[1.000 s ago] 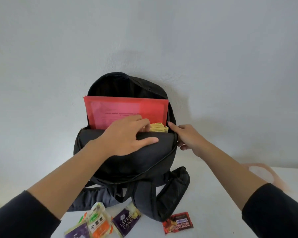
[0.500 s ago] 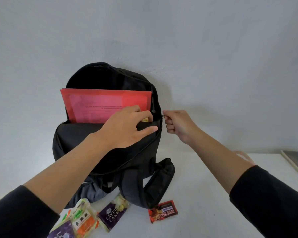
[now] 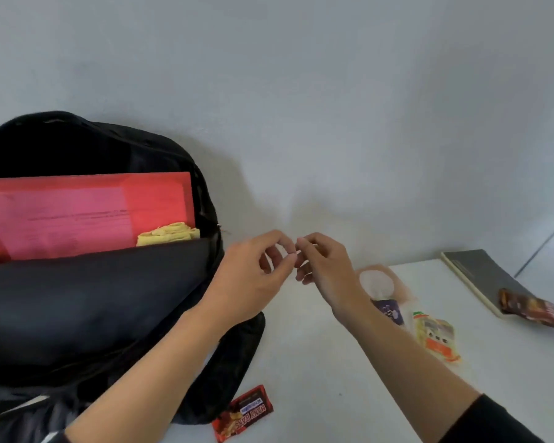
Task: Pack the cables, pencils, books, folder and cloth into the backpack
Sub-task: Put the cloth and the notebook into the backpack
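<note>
The black backpack (image 3: 87, 302) stands open at the left against the wall. A red folder (image 3: 87, 212) sticks up out of its main compartment, with a folded yellow cloth (image 3: 168, 233) tucked in front of it at the right. Both hands hover over the table just right of the bag, touching nothing of it. My left hand (image 3: 253, 276) and my right hand (image 3: 325, 266) have curled fingers whose tips meet; no held object shows plainly between them. A grey book (image 3: 478, 276) lies at the far right of the table.
Snack packets lie about: a red one (image 3: 243, 412) in front of the bag, a yellow-orange one (image 3: 437, 338), a purple one (image 3: 389, 310) and a pale round-windowed pack (image 3: 381, 282) under my right forearm. A brown wrapper (image 3: 534, 310) rests on the book. The white table (image 3: 333, 378) meets the wall behind.
My left hand came off the backpack's front panel and my right hand left the zip at its side. They moved together to the right, and the view swung right too.
</note>
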The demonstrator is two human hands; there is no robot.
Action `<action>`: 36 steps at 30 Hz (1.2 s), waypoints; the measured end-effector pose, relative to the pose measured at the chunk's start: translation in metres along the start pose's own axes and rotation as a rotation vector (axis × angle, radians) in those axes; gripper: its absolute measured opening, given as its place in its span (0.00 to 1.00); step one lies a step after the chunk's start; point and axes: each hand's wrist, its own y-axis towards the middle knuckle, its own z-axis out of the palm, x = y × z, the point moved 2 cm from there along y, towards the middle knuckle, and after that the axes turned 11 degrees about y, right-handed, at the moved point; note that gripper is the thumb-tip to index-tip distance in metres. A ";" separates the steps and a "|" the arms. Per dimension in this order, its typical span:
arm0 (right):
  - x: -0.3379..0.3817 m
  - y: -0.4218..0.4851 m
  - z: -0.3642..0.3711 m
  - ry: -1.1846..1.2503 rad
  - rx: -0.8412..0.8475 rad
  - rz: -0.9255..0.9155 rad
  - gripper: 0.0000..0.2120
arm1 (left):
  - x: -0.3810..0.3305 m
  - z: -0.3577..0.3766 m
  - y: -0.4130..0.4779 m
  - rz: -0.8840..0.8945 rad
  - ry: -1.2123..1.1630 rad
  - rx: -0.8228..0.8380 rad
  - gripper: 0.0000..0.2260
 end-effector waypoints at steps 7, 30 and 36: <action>-0.034 -0.018 -0.136 -0.048 -0.319 0.030 0.12 | -0.027 0.139 0.002 -0.215 -0.406 0.185 0.06; -0.125 0.041 -0.508 -1.021 -0.215 0.172 0.09 | -0.155 0.486 0.142 -0.088 -0.021 0.473 0.15; -0.137 0.027 -0.510 -0.833 -0.128 0.033 0.04 | -0.160 0.512 0.177 -0.019 0.465 0.669 0.19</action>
